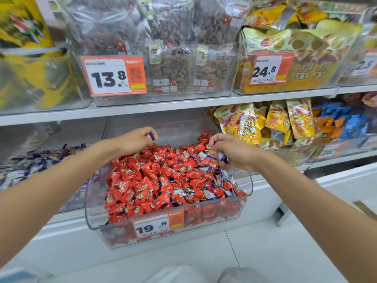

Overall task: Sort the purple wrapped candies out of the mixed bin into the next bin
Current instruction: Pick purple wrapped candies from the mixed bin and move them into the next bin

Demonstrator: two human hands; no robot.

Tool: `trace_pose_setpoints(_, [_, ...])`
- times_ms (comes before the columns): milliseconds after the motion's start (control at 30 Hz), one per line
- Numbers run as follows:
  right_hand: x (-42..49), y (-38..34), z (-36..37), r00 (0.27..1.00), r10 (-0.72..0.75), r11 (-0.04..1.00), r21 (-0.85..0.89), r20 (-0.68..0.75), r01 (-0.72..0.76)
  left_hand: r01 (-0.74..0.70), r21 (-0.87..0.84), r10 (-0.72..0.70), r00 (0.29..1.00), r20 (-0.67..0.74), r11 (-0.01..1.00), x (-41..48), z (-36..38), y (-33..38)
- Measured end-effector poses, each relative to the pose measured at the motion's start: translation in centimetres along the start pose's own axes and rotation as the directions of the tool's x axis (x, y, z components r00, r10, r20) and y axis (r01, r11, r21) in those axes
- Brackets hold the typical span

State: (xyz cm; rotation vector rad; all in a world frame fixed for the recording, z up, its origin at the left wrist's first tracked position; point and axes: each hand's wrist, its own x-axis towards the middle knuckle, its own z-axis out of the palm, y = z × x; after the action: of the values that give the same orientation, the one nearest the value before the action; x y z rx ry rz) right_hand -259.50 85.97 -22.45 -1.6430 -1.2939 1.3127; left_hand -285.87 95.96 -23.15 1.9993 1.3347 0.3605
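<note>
Small crinkly purple-and-white candies [217,181] mixed among red ones [142,186], mostly at the right side of the clear bin [91,201]. Left grip [136,140] pinching one above the back of the pile; right grip [232,153] curled round several.

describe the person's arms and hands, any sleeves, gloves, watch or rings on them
Both arms are bare: the left forearm and the right forearm show no sleeve as far as the frame edge. The left hand and the right hand wear no gloves, and no watch, bracelet or ring is visible.
</note>
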Motion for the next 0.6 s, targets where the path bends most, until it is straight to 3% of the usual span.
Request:
trace_pose_setpoints(133, [-1.1,-0.7,-0.3,0.994,-0.086,0.979,-0.182,0.068,0.097,-0.155,0.034,0.15,0.98,0.129,0.987,-0.5,2.2,2.8])
trace_pose_setpoints(267, [-2.1,-1.2,-2.4,0.943,-0.325,0.921,-0.253,-0.076,0.297,-0.311,0.041,0.277,0.895,0.35,0.95,-1.2,6.4,6.0])
trace_pose_setpoints(367, [-2.2,0.1,-4.5,0.884,-0.44,0.834,-0.438,-0.159,0.336,-0.435,0.254,0.283,0.836,0.47,0.864,-0.7,9.9,7.2])
trace_pose_setpoints(433, [-2.5,1.8,-5.5,0.895,-0.409,0.83,-0.478,-0.176,0.286,-0.501,0.479,0.235,0.827,0.51,0.721,-0.2,11.9,6.9])
trace_pose_setpoints(467, [-2.7,2.8,-5.9,0.904,-0.389,0.84,-0.471,-0.177,0.269,-0.511,0.513,0.242,0.83,0.502,0.69,-0.2,12.5,6.9])
trace_pose_setpoints(600, [-3.7,5.6,-6.1,0.916,-0.36,0.88,-0.392,-0.179,0.269,-0.392,0.138,0.334,0.887,0.32,0.91,-0.2,11.6,7.0])
